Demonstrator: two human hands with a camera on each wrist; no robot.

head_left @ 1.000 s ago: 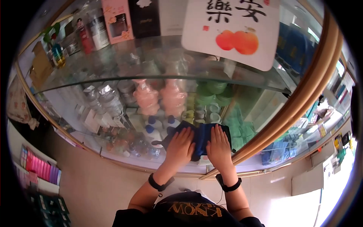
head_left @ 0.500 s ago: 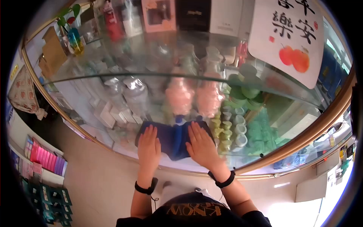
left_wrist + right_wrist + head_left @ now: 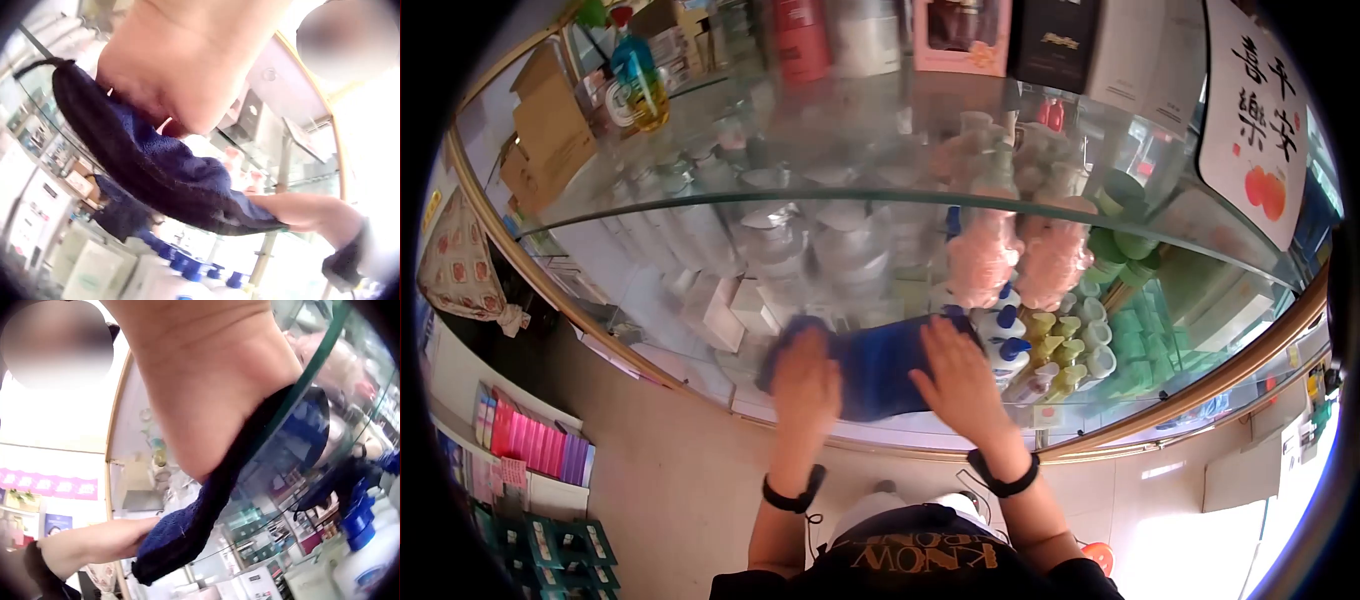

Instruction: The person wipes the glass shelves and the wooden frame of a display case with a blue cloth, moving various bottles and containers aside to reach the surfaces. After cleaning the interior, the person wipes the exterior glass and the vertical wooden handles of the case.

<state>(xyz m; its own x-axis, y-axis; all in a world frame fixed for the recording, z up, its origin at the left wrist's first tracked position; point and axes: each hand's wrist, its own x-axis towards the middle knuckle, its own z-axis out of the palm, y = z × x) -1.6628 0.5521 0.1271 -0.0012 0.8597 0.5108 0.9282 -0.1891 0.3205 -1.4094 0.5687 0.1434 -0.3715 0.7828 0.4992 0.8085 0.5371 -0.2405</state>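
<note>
A dark blue cloth (image 3: 880,368) lies spread on the glass top of a curved display case. The left hand (image 3: 807,385) presses flat on its left part, somewhat blurred, and the right hand (image 3: 962,380) rests flat on its right part, fingers straight. In the left wrist view the cloth (image 3: 175,169) hangs below the left palm (image 3: 181,69), dark edge showing. The right wrist view has the cloth (image 3: 181,534) under the right palm (image 3: 212,394), and the left forearm beyond it.
Boxes and bottles, among them a black box (image 3: 1055,45) and a blue-yellow bottle (image 3: 638,80), stand at the back. A white sign (image 3: 1258,120) is at the right. Pink jars (image 3: 983,262) and pump bottles (image 3: 1007,330) show through the glass. A wooden rim (image 3: 1200,398) edges the case.
Both hands and the cloth have moved left along the glass, as the view has shifted left too. The hands, close together at first, are now farther apart with the cloth spread wider.
</note>
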